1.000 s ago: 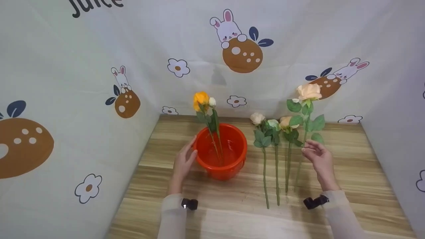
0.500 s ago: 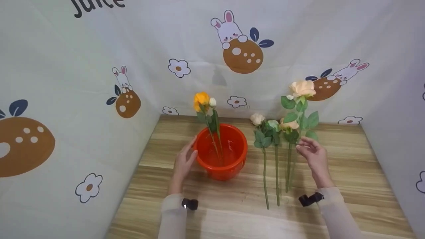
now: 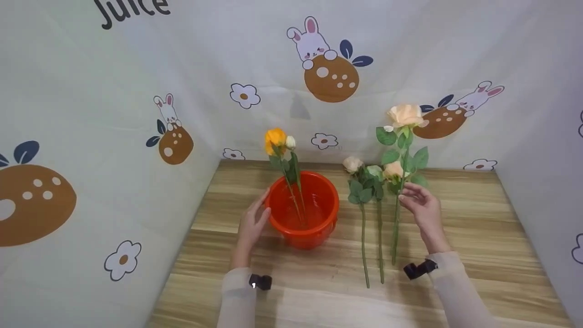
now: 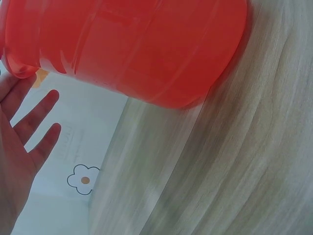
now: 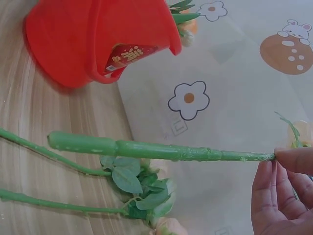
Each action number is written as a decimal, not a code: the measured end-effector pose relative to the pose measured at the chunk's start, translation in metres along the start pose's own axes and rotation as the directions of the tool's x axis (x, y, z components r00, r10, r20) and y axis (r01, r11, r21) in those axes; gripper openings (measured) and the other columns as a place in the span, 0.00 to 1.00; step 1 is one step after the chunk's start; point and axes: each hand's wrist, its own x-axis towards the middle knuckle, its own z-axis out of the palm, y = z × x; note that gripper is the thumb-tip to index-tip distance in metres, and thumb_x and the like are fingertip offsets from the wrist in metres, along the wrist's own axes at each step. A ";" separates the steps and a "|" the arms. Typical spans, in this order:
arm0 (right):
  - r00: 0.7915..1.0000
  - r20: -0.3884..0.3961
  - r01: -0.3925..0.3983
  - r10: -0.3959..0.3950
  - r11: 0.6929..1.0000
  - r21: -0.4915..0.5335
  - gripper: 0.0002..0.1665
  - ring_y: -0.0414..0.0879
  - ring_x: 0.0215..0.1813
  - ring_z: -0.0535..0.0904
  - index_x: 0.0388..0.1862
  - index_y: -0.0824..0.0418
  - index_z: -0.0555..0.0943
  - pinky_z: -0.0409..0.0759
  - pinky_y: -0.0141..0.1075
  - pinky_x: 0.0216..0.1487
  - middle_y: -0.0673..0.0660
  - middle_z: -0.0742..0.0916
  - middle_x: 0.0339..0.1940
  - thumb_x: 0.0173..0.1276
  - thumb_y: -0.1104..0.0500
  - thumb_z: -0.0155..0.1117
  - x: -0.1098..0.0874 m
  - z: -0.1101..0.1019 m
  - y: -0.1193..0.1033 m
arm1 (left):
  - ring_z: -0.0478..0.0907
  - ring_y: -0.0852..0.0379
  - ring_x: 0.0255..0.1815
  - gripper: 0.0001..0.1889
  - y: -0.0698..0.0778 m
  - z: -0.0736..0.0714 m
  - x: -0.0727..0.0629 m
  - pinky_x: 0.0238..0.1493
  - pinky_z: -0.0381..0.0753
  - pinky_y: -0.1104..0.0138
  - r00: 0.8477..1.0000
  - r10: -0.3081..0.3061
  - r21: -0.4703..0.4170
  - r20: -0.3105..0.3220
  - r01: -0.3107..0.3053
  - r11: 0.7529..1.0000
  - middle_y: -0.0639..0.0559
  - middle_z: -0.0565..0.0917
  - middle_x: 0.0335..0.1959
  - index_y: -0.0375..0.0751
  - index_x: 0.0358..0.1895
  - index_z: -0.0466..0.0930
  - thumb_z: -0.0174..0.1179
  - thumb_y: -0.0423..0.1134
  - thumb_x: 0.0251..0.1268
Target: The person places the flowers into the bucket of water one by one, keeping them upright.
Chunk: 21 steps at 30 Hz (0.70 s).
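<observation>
A peach rose (image 3: 405,115) stands upright in my right hand (image 3: 424,212), its stem pinched between thumb and fingers. In the right wrist view, the stem (image 5: 161,151) sticks out from the fingertips, its cut end free in the air. My left hand (image 3: 250,225) rests on the left side of a red bucket (image 3: 309,240) near the rim, with its fingers straight. Inside the bucket lean an orange flower (image 3: 275,140) and a white bud (image 3: 290,142). Between bucket and right hand lie a pale rose (image 3: 353,164), a greenish white rose (image 3: 375,171) and another peach rose (image 3: 392,170), partly covered.
The wooden table (image 3: 291,291) runs up to a printed cloth (image 3: 391,27) at the back and sides. Lying stems point toward the table's front. A looped handle (image 5: 105,78) hangs on the bucket's side in the right wrist view.
My right hand has moved left with the upright peach rose, which now overlaps the lying peach rose in the head view. The left hand and bucket have stayed put.
</observation>
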 end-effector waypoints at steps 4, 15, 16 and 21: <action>1.000 0.005 -0.006 0.006 1.000 0.006 0.22 0.34 0.38 0.85 0.58 0.73 0.76 0.86 0.26 0.42 0.44 0.88 0.33 0.64 0.74 0.65 0.002 0.005 -0.003 | 0.68 0.46 0.74 0.26 -0.001 0.000 0.000 0.76 0.64 0.51 1.000 -0.006 -0.013 0.003 0.006 1.000 0.47 0.73 0.72 0.46 0.73 0.69 0.56 0.35 0.73; 0.999 0.030 0.016 -0.016 1.000 -0.007 0.22 0.35 0.38 0.84 0.58 0.73 0.75 0.86 0.27 0.44 0.44 0.87 0.34 0.65 0.73 0.65 0.004 0.020 -0.010 | 0.69 0.41 0.73 0.25 -0.003 0.001 0.001 0.76 0.64 0.49 1.000 0.006 -0.048 -0.009 -0.006 0.999 0.44 0.73 0.72 0.43 0.72 0.70 0.56 0.33 0.72; 0.999 0.033 0.019 -0.019 1.000 0.001 0.22 0.35 0.38 0.84 0.58 0.72 0.75 0.86 0.27 0.44 0.44 0.87 0.35 0.65 0.73 0.65 0.004 0.022 -0.011 | 0.68 0.41 0.74 0.25 -0.002 0.001 0.001 0.76 0.63 0.48 1.000 0.004 -0.052 -0.009 -0.004 0.999 0.43 0.73 0.72 0.42 0.72 0.70 0.56 0.32 0.72; 0.998 0.057 0.030 -0.031 0.999 0.016 0.20 0.35 0.39 0.84 0.56 0.68 0.78 0.86 0.27 0.44 0.43 0.87 0.35 0.65 0.72 0.65 0.004 0.030 -0.015 | 0.67 0.38 0.74 0.25 0.021 -0.003 -0.001 0.76 0.61 0.46 1.000 -0.018 -0.062 0.001 0.018 0.998 0.36 0.71 0.71 0.34 0.71 0.69 0.53 0.28 0.72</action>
